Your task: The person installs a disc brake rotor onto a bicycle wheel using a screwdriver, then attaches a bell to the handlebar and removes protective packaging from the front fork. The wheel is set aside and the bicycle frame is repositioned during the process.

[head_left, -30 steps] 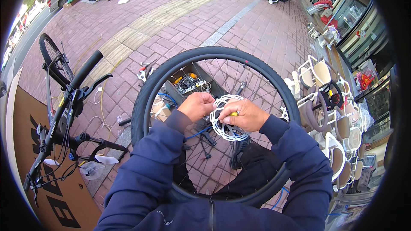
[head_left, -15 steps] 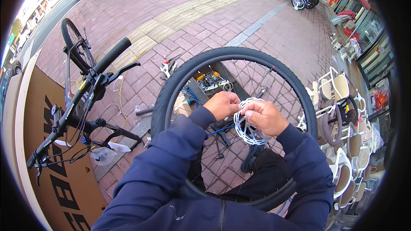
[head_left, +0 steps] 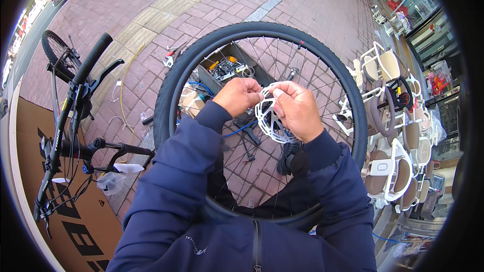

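A silver bicycle brake rotor (head_left: 261, 120) with a cut-out pattern is held up between my hands, in front of the wheel's spokes. My right hand (head_left: 298, 111) pinches its upper right edge between thumb and fingers. My left hand (head_left: 236, 96) is closed too, its thumb and fingertips pressed together at the rotor's upper left rim. Whether a small part also sits in those fingertips is too small to tell. The bicycle wheel (head_left: 262, 29) with a black knobby tyre stands tilted before me, its lower part behind my arms and against my legs. My hands cover its hub.
Beyond the spokes lies a grey toolbox (head_left: 257, 63) holding tools and small parts. A bicycle frame with handlebar (head_left: 93, 60) stands at the left beside a large cardboard box (head_left: 30, 136). White-framed child seats (head_left: 393, 168) are piled at the right. Red-handled pliers (head_left: 169, 60) lie on the paving.
The whole view has shifted, so the wheel and surroundings sit farther up and left. Both hands stay on the rotor, my right fingers now nearer its top edge.
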A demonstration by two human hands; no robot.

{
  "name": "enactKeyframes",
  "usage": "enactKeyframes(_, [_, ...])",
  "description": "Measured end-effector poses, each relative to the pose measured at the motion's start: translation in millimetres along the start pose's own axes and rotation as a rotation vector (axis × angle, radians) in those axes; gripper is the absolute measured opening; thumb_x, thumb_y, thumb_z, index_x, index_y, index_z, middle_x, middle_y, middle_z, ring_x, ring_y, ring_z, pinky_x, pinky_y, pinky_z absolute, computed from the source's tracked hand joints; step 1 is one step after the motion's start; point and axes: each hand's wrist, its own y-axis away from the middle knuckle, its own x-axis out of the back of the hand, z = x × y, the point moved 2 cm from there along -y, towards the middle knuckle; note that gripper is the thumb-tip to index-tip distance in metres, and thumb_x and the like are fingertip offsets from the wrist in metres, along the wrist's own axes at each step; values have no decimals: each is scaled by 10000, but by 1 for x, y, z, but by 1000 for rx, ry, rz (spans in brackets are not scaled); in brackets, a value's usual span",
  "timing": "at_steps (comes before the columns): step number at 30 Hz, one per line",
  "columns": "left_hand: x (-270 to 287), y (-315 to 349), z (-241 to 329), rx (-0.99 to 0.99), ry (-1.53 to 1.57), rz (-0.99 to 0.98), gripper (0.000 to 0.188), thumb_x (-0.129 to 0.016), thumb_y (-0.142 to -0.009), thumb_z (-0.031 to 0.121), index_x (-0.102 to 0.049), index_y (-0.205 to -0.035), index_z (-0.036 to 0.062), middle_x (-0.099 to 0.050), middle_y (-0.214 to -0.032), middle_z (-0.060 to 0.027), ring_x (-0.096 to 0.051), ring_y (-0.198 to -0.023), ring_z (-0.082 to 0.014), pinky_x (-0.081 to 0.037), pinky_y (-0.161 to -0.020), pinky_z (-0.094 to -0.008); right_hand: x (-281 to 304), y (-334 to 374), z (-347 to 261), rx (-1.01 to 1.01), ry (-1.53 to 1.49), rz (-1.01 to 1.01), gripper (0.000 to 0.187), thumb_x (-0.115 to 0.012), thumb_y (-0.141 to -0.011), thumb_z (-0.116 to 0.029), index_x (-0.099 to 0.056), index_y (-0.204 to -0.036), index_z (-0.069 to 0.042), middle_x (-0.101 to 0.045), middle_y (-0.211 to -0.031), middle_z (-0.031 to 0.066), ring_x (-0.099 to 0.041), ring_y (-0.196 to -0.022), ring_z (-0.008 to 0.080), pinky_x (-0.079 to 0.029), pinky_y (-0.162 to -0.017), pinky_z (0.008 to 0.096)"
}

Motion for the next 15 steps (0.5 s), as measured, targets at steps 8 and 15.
enactKeyframes(8, [1, -1, 0, 34, -7, -6, 167, -716, -912, 144, -701, -939, -21, -663, -758, -17, -585, -681, -79, -490, -622, -268, 1, -6, -10, -104, 84, -28, 183, -613, -1012, -150, -684, -1047, 15, -605, -730, -17, -535, -618, 42, -428, -560, 222])
enactKeyframes(15, [0, -4, -4, 27, -1, 9, 154, -707, -908, 143, -694, -905, -11, -677, -751, -33, -595, -669, -87, -492, -619, -281, 9, 16, -28, 301, 1350, -84, 271, -730, -897, -202, -628, -1039, 4, -698, -866, 234, -677, -857, 447, -534, -753, 483])
